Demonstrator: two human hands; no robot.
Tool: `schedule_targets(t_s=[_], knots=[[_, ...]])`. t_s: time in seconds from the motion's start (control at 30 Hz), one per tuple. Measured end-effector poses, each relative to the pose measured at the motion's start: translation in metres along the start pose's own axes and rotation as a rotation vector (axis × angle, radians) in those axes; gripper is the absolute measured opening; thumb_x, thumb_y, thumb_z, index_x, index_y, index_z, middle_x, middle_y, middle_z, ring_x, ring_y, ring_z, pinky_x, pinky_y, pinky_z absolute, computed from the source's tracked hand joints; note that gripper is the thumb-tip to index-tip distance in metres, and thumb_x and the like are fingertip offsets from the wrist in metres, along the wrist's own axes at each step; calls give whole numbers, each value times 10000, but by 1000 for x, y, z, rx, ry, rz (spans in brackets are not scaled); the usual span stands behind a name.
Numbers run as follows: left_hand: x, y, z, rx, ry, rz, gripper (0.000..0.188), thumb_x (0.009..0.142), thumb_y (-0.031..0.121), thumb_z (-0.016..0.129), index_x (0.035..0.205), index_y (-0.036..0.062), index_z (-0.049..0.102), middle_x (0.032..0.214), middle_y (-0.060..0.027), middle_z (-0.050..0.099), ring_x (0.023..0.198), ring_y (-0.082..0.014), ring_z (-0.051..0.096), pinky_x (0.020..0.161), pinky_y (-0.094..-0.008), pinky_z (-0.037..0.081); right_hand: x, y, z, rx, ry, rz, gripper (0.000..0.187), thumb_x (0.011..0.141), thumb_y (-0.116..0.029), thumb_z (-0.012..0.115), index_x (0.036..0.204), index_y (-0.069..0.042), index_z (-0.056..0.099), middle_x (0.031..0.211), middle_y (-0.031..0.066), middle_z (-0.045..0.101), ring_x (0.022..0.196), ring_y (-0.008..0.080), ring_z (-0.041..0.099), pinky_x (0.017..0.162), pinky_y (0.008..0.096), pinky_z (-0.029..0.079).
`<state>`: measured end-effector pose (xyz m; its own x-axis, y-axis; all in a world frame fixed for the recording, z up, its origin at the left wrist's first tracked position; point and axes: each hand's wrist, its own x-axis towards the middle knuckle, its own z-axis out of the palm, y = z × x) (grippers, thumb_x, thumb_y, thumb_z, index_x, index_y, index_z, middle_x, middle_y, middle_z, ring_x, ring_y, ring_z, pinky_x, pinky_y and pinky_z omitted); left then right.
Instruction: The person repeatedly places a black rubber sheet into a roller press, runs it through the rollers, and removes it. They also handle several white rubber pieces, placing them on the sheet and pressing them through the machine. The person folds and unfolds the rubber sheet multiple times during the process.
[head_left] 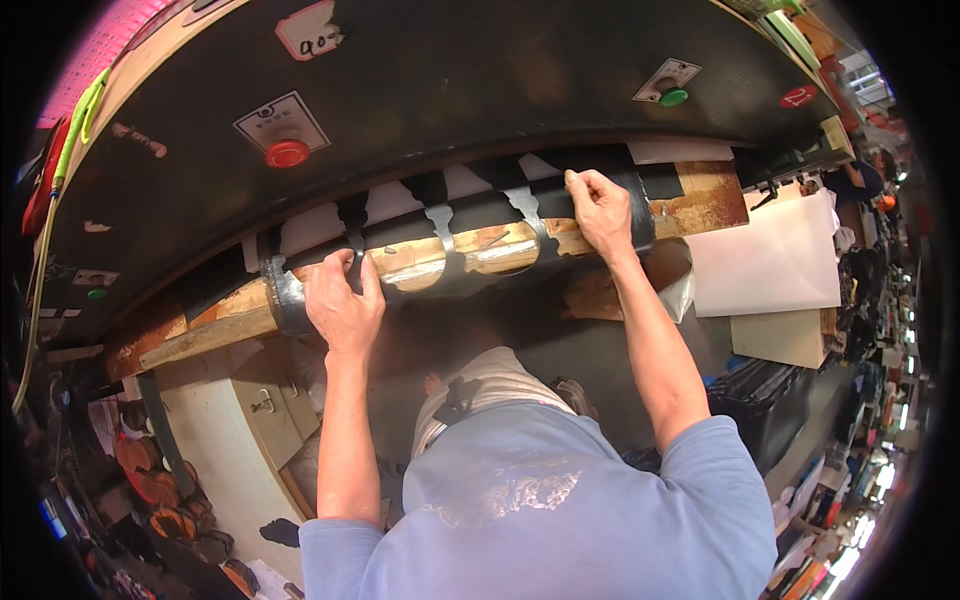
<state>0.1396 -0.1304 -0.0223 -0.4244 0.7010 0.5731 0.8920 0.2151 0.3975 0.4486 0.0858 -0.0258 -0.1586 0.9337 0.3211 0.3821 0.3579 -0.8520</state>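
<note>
A black sheet (440, 220) with large shaped cut-outs lies over a wooden board (413, 257), its narrow strips hanging down past the front edge. Pale material shows through the openings. At the sheet's left part, my left hand (343, 303) is closed, thumb and fingers about one of the strips. Farther right and a little higher, my right hand (604, 213) is closed in a pinch over the sheet's right part. Whatever lies between its fingertips is too small to make out.
Above the board hangs a dark machine front (450, 90) with a red button (287, 153) and a green button (673, 97). White sheeting (768, 255) lies on the right. A pale cabinet (215, 410) stands at lower left, a black wrapped bundle (765, 405) at lower right.
</note>
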Motion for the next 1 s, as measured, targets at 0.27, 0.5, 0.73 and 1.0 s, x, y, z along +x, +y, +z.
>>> schedule_targets(t_s=[0.27, 0.5, 0.73, 1.0], knots=[[3, 0, -4, -6, -19, -18, 233, 932, 154, 799, 1094, 25, 695, 944, -158, 722, 912, -362, 678, 858, -474, 516, 5, 8, -2, 73, -34, 82, 307, 1036, -283, 775, 886, -16, 768, 661, -92, 534, 645, 14, 435, 578, 241, 363], [0, 2, -3, -56, -77, -70, 307, 935, 172, 803, 1149, 1, 668, 1016, -207, 729, 944, -407, 674, 875, -501, 501, 12, -22, -3, 179, -14, 141, 277, 1027, -261, 787, 907, -11, 787, 735, -86, 617, 693, 3, 500, 620, 205, 396], [15, 10, -26, -85, -206, -19, 234, 938, 113, 776, 1124, 2, 687, 962, -201, 743, 881, -405, 697, 810, -494, 529, 18, -97, 114, 167, -234, -277, 338, 858, -191, 867, 1119, -19, 738, 1071, 146, 696, 968, 275, 702, 815, 386, 571], [131, -48, -4, -342, -202, -29, 395, 995, -49, 569, 1379, -9, 650, 1333, -244, 699, 1272, -426, 656, 1063, -441, 528, 50, -146, 252, -256, -267, -307, 929, 730, -369, 872, 1506, 22, 546, 1502, 438, 390, 1414, 650, 338, 1237, 684, 274]])
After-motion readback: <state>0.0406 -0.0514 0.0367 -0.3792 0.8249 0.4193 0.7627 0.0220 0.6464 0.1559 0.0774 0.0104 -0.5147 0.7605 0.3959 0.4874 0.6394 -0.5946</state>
